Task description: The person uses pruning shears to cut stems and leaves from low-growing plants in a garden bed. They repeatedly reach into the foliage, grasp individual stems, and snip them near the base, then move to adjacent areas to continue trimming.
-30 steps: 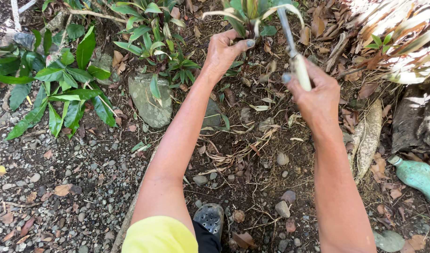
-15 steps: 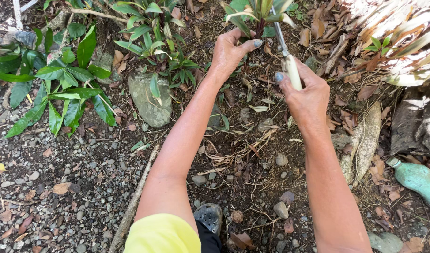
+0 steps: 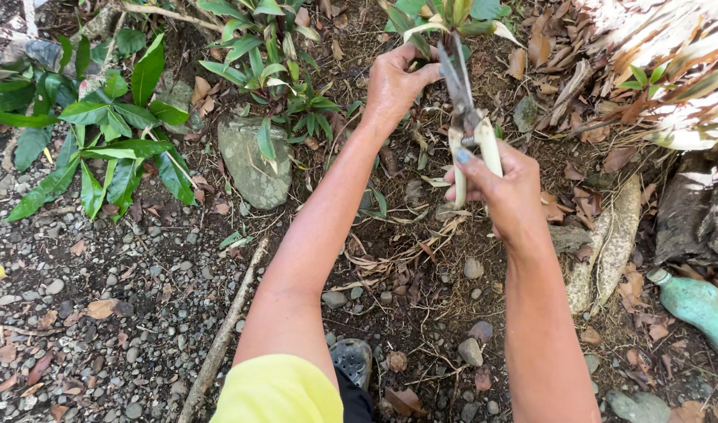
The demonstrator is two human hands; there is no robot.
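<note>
My right hand [image 3: 506, 190] grips the pale handles of garden shears [image 3: 467, 117], whose grey blades point up toward the base of a small green plant [image 3: 445, 19] at the top of the view. My left hand [image 3: 396, 84] reaches to the same plant and pinches a leaf or stem at its base, just left of the blades. Both arms stretch forward over bare soil strewn with dry leaves. A yellow sleeve [image 3: 279, 392] shows at the bottom.
A flat grey stone [image 3: 249, 160] lies left of my left arm, with leafy green plants [image 3: 108, 133] beyond it. A thin stick [image 3: 222, 341] lies on the gravel. A green bottle [image 3: 696, 305] lies at the right. My dark shoe [image 3: 351, 362] is below.
The view has shifted slightly. My right hand has drawn back toward me with the shears, and the blades now point up at the plant base. My left hand still holds the plant.
</note>
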